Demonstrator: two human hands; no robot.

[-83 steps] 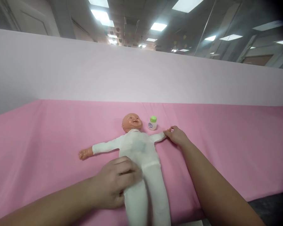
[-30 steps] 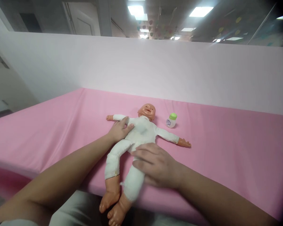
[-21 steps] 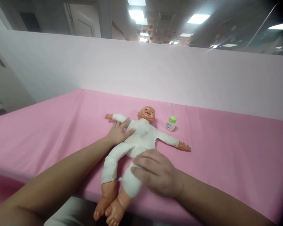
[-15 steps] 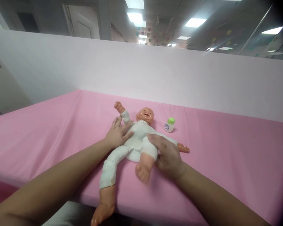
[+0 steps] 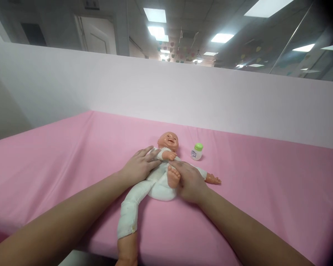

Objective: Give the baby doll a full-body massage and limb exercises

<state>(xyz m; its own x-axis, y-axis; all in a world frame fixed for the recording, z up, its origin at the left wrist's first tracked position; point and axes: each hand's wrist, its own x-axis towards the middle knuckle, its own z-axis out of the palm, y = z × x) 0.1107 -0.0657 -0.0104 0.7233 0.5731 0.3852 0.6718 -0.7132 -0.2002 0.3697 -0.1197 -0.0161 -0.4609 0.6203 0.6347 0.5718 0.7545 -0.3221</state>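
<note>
A baby doll (image 5: 162,194) in a white suit lies on its back. Its bent arm crosses the chest, and one leg is folded up so that the foot (image 5: 173,177) is near that arm's hand. My left hand (image 5: 140,166) is closed over the bent arm's upper part, fingers fairly straight across the sleeve. Around the folded leg my right hand (image 5: 192,181) is wrapped, with its fingertips close to the doll's chest. Part of that leg is hidden by the foot and my hand. The doll's other arm stretches out to the right; its other leg reaches the front edge.
A small clear bottle with a green cap (image 5: 197,151) stands right of the doll's head. The pink cover (image 5: 261,192) drapes over the table. A white low wall (image 5: 183,92) rises behind, with glass above it.
The doll's raised arm has come down across its chest under my left hand. My right hand has pushed the leg up toward the belly, bringing foot and arm together.
</note>
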